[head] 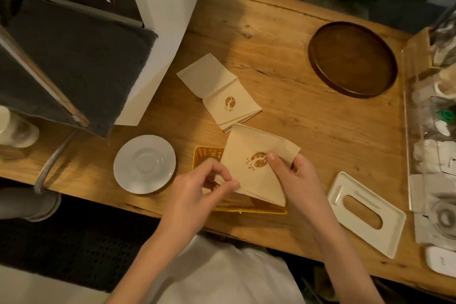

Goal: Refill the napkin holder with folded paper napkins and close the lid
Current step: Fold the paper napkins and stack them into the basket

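1. Broadly, the wooden counter (283, 39) carries everything, and the work sits at its near edge, right in front of you.
2. The white slotted lid (345, 187) lies flat on the counter to the right, off the holder and well apart from it. Your right hand is the nearer one to it.
3. The yellow basket holder (207, 153) sits directly under your hands, mostly hidden. Its long sides appear to run left to right along the counter edge.
4. The spare napkin stack (232, 103) rests just beyond the holder, with one napkin opened out behind it.
5. The folded napkin (249, 177) you hold hovers over the holder, logo up and turned cornerwise to its walls. That skew is likely what the coming move depends on: turn it square, then lower it straight down.
6. Your right hand (296, 177) grips the napkin's right edge, thumb on top beside the logo and fingers curled beneath.
7. Your left hand (197, 187) pinches the near-left corner between thumb and forefinger, the other fingers loosely curled.
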The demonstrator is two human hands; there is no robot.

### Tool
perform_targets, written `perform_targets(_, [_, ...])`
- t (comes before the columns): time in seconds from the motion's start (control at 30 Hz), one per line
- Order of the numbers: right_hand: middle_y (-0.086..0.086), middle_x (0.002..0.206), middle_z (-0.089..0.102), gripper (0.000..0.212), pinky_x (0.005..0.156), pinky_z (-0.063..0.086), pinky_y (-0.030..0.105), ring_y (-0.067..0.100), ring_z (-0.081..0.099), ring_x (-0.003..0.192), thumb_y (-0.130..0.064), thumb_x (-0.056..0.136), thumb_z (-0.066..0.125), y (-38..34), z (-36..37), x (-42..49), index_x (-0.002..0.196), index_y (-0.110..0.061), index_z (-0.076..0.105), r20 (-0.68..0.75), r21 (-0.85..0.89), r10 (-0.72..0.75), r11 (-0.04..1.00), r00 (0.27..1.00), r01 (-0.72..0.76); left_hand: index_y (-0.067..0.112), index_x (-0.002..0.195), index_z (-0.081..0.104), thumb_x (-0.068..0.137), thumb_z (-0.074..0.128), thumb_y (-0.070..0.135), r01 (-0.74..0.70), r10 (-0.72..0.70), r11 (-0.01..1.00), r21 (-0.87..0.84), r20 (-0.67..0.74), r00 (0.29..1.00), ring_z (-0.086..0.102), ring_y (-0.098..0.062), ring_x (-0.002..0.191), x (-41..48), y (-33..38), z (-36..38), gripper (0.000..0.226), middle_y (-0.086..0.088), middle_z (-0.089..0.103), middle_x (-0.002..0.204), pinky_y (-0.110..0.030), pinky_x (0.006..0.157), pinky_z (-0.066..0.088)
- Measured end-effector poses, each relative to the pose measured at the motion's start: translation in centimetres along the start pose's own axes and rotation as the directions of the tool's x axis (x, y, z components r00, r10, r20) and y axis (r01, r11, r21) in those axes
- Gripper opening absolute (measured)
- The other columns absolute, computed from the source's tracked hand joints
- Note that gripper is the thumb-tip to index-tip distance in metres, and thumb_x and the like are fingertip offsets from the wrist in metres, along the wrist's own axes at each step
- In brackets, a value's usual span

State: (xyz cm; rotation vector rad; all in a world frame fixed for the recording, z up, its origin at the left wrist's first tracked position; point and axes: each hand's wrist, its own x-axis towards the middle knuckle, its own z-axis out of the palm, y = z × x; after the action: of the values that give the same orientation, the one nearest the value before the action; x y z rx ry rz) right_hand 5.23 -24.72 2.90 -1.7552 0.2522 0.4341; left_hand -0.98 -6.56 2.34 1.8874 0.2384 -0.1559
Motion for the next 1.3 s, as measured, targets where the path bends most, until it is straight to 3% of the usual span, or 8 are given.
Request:
perform_targets(0.17, [-0.018,0.08,0.073,0.008,0.061,0.054,0.015,-0.004,0.069,0.076,-0.026,0.093,0.06,0.3,0.3,0.5,0.09,-0.033,0.064,0.014,-0.029,-0.007,1.0,1.0,0.007,0.029,0.096,0.073,0.08,0.066,0.035,-0.066,0.063,0.996,0.056,0.046,0.997,0.063,-0.003,0.092,0.1,-0.3,-0.8,0.018,0.019,0.069,0.093,-0.013,0.071,0.05])
perform_targets(0.37, [-0.017,0.09,0.069,0.017,0.059,0.053,0.013,-0.007,0.067,0.077,-0.02,0.097,0.055,1.1,0.6,0.9,0.095,-0.038,0.058,0.091,-0.069,0.009,0.998,0.996,-0.003,0.034,0.093,0.073,0.081,0.061,0.048,-0.137,0.126,0.976,0.169,0.072,0.989,0.062,0.001,0.093,-0.4,-0.9,-1.6,0.021,0.023,0.068,0.087,-0.016,0.073,0.052])
perform_targets(0.47, [-0.018,0.092,0.069,0.022,0.067,0.055,0.018,-0.002,0.067,0.084,-0.02,0.1,0.05,1.7,0.9,1.0,0.095,-0.041,0.057,0.141,-0.118,0.041,0.993,0.989,-0.024,0.03,0.092,0.074,0.087,0.047,0.06,-0.149,0.14,0.933,0.326,0.051,0.989,0.06,-0.004,0.088,-0.8,-1.0,-1.3,0.041,0.021,0.066,0.085,-0.025,0.07,0.052])
perform_targets(0.57, [-0.013,0.1,0.069,0.023,0.078,0.056,0.028,0.006,0.067,0.094,-0.019,0.101,0.048,2.2,1.3,1.4,0.096,-0.04,0.057,0.181,-0.174,0.06,0.984,0.982,-0.028,0.025,0.092,0.074,0.09,0.039,0.059,-0.149,0.159,0.894,0.422,0.011,0.987,0.057,-0.006,0.085,-1.0,-0.9,-1.1,0.049,0.018,0.067,0.085,-0.029,0.067,0.052])
perform_targets(0.73, [-0.009,0.106,0.07,0.019,0.084,0.056,0.033,0.01,0.067,0.1,-0.019,0.101,0.047,2.5,1.8,2.2,0.108,-0.032,0.06,0.236,-0.247,0.087,0.969,0.968,-0.027,0.022,0.084,0.072,0.093,0.039,0.047,-0.13,0.187,0.813,0.567,-0.042,0.982,0.047,-0.005,0.079,-1.3,-0.8,-1.2,0.043,0.017,0.064,0.079,-0.016,0.059,0.041])
perform_targets(0.83, [-0.008,0.108,0.07,0.017,0.084,0.057,0.035,0.01,0.066,0.1,-0.021,0.1,0.048,2.7,2.1,2.4,0.111,-0.028,0.06,0.248,-0.292,0.089,0.956,0.965,-0.013,0.022,0.083,0.071,0.092,0.041,0.045,-0.111,0.191,0.783,0.612,-0.067,0.979,0.045,-0.006,0.076,-1.6,-0.7,-1.1,0.039,0.017,0.062,0.076,-0.011,0.059,0.034])
perform_targets(1.03, [-0.003,0.107,0.069,0.022,0.084,0.056,0.036,0.012,0.065,0.098,-0.025,0.101,0.047,2.6,2.8,3.1,0.116,-0.018,0.061,0.301,-0.412,0.138,0.911,0.944,-0.002,0.019,0.111,0.067,0.091,0.046,0.044,-0.076,0.155,0.754,0.653,-0.064,0.986,0.048,-0.008,0.08,-1.9,-0.9,-0.5,0.038,0.01,0.066,0.085,-0.021,0.062,0.044])
perform_targets(1.3, [-0.001,0.108,0.066,0.022,0.067,0.047,0.021,0.013,0.062,0.096,-0.024,0.103,0.043,2.6,3.6,3.8,0.112,-0.016,0.061,0.315,-0.533,0.214,0.846,0.925,-0.014,0.017,0.088,0.072,0.091,0.044,0.044,-0.06,0.169,0.692,0.719,-0.081,0.982,0.047,-0.015,0.092,-1.9,-1.8,-0.4,0.039,0.001,0.059,0.096,-0.03,0.072,0.046])
